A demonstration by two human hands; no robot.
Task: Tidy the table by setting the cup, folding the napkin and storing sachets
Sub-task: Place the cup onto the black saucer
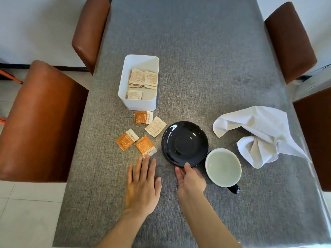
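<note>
While my left hand lies flat on the grey tablecloth w/ fingers straight and a bit spread, its middle fingertip touches the corner of the nearest orange sachet; it holds nothing. My right hand has fingers curled at the near rim of the black saucer, thumb on top of the rim and the other fingers at its edge, so it pinches the saucer there. Saucer sits flat on the cloth, approx. in the middle of the table's near half. The cup, pale inside w/ a black handle pointing toward me, stands upright just right of the saucer, its rim next to the saucer's edge; I cannot tell if they touch. Three more loose sachets lie left of the saucer: one orange, one orange just below the box, one pale. The white box behind them holds several pale sachets. The white napkin lies crumpled at the right table edge, apart from the cup. Both forearms come in from the bottom, the left wrist straight, the right one turned inward to the saucer. Brown chairs stand at both sides.
</note>
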